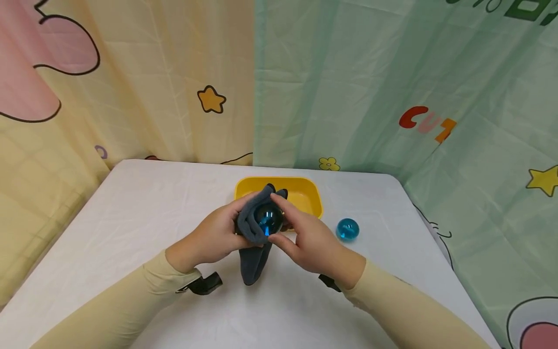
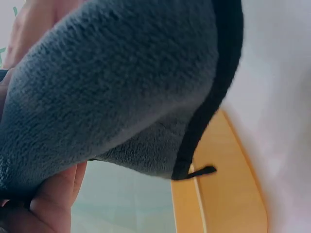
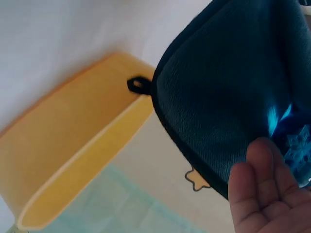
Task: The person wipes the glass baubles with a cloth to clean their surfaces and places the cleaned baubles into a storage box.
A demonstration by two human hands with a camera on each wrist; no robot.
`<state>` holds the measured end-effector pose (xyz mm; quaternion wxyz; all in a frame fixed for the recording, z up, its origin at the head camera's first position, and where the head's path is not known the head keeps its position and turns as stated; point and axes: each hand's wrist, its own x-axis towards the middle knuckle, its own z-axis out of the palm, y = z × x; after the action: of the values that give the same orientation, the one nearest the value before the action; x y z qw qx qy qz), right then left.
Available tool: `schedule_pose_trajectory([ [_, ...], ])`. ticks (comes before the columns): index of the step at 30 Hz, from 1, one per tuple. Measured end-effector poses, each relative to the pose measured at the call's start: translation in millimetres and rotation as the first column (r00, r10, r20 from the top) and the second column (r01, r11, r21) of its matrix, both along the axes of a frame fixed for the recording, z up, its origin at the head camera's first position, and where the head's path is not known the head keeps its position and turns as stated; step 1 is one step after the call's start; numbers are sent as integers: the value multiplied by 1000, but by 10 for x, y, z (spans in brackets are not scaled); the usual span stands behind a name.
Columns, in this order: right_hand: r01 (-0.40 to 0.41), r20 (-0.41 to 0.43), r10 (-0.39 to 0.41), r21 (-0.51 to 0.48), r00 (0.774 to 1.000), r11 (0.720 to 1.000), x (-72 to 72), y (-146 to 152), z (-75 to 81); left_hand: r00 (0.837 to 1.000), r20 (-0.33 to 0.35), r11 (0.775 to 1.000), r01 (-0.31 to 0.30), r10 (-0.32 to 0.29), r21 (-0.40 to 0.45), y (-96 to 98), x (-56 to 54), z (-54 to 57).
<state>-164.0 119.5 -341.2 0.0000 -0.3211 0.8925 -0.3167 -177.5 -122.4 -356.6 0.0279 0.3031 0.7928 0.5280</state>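
Both hands meet above the white table in front of the yellow tray. My left hand point(image 1: 218, 235) grips a dark grey cloth point(image 1: 253, 264) with black edging, bunched around a clear blue ball point(image 1: 269, 219). From the other side, my right hand point(image 1: 311, 237) holds the ball, thumb and fingers around its exposed face. In the right wrist view, the fingertips point(image 3: 262, 165) lie along the ball beside the cloth point(image 3: 218, 97), whose corner carries a small black loop. The left wrist view is mostly filled by the fuzzy cloth point(image 2: 121, 73), with the ball hidden behind it.
A second blue ball point(image 1: 348, 229) rests on the white table point(image 1: 383, 291), right of the hands. Just behind the hands stands the yellow tray point(image 1: 311, 194), partly covered by them. Printed curtains point(image 1: 305, 87) hang along the table's far edge and sides.
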Motion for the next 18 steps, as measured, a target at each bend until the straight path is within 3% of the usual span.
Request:
schedule_pose_trajectory([
  [3,-36,-103,46,101,994,994,3,16,23,1000,5,1000,6,-6,10,-8,-7,2],
  [6,-9,-161,38,177,986,984,-3,24,42,1000,25,1000,13,-13,17,-3,-13,9],
  [8,19,-109,-2,154,994,988,-8,18,47,999,32,1000,18,-19,19,7,-16,14],
  [10,51,10,-52,78,999,996,-15,6,43,999,33,1000,13,-14,19,19,-17,19],
  [13,122,208,-107,-65,972,990,-20,-16,21,1000,31,1000,-4,4,11,31,-14,17],
  [14,142,239,-117,-92,964,986,-18,-22,11,1000,30,1000,-10,10,5,33,-10,13],
  [16,150,235,-121,-110,965,983,-5,-26,-11,1000,25,1000,-15,15,-6,30,-2,2],
  [18,127,175,-109,-93,978,988,14,-23,-28,1000,15,1000,-15,15,-19,21,7,-9],
])
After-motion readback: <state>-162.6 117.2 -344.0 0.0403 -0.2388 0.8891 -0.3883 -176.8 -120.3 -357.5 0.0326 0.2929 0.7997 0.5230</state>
